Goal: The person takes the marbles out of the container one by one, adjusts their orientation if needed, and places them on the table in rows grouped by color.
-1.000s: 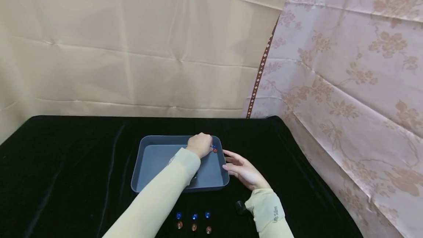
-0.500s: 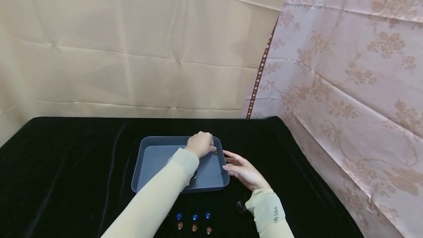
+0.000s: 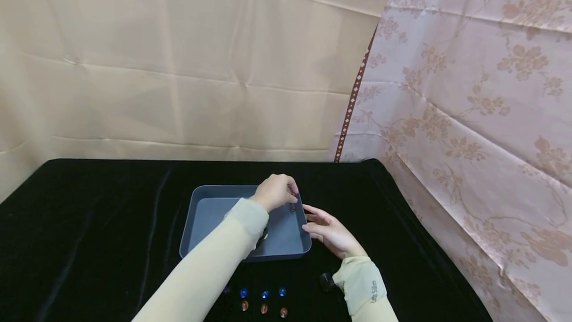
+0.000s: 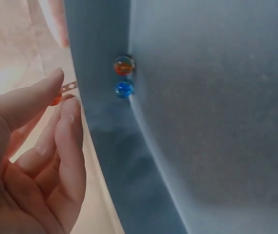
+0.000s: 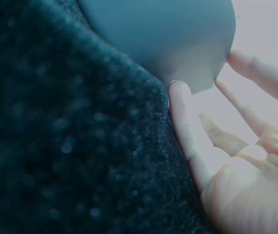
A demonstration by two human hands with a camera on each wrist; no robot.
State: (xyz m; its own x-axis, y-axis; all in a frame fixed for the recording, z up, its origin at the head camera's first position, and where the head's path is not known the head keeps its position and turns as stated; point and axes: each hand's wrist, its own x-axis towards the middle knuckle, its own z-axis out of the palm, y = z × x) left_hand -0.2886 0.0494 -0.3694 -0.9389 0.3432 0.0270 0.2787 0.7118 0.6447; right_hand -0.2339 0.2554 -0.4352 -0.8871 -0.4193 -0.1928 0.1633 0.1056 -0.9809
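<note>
My left hand is over the back right corner of the grey-blue tray. In the left wrist view its thumb and index finger pinch an orange marble, mostly covered by the fingertips. Inside the tray, along the side wall, lie an orange marble and a blue marble, side by side. My right hand is at the tray's right side, fingers extended. The right wrist view shows its fingertips right at the tray's outer wall.
In front of the tray, on the black cloth, are a row of blue marbles and a row of orange marbles. The left forearm crosses over the tray's front rim. Curtains hang behind the table.
My left hand has risen slightly from the tray's back right corner, its fingers now holding an orange marble. The right hand stays at the tray's side.
</note>
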